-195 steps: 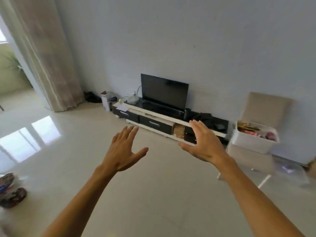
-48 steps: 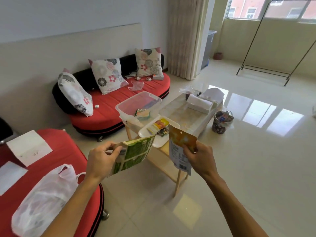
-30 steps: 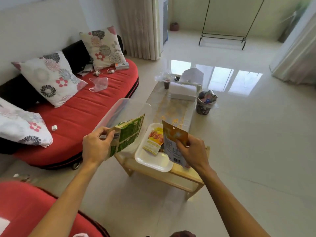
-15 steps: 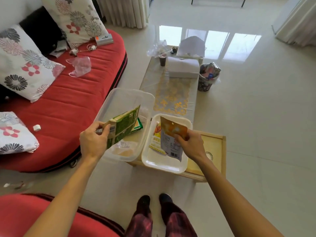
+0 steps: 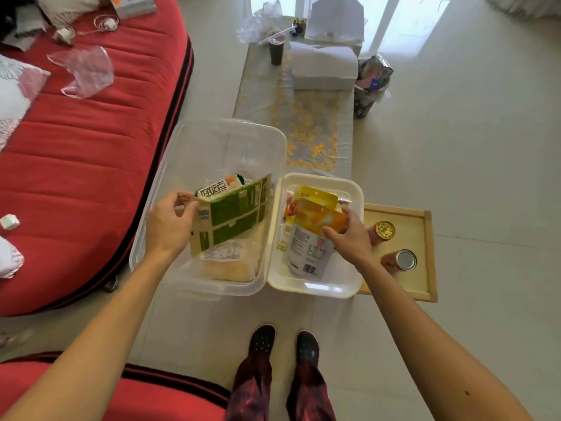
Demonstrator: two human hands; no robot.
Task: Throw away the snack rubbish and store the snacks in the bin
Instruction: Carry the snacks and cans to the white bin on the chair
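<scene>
My left hand [image 5: 168,224] grips a green snack packet [image 5: 232,214] by its left edge, holding it over the clear plastic bin [image 5: 221,141]. In the bin lie a pale bread packet [image 5: 227,264] and another packet under the green one. My right hand [image 5: 349,238] grips an orange snack pouch [image 5: 315,220] over the white lid [image 5: 343,189], which lies upturned like a tray beside the bin. A yellow packet [image 5: 315,194] rests on the lid under the pouch.
Two small cans [image 5: 384,230] [image 5: 405,259] stand on the wooden table [image 5: 425,268]. A patterned waste bin [image 5: 370,83] full of wrappers stands on the floor to the right of the long table [image 5: 312,129]. The red sofa [image 5: 85,153] is at left. My feet [image 5: 285,344] are below.
I have stepped closer and look straight down. Both hands have lowered their packets, the green one over the clear bin, the orange pouch onto the white lid.
</scene>
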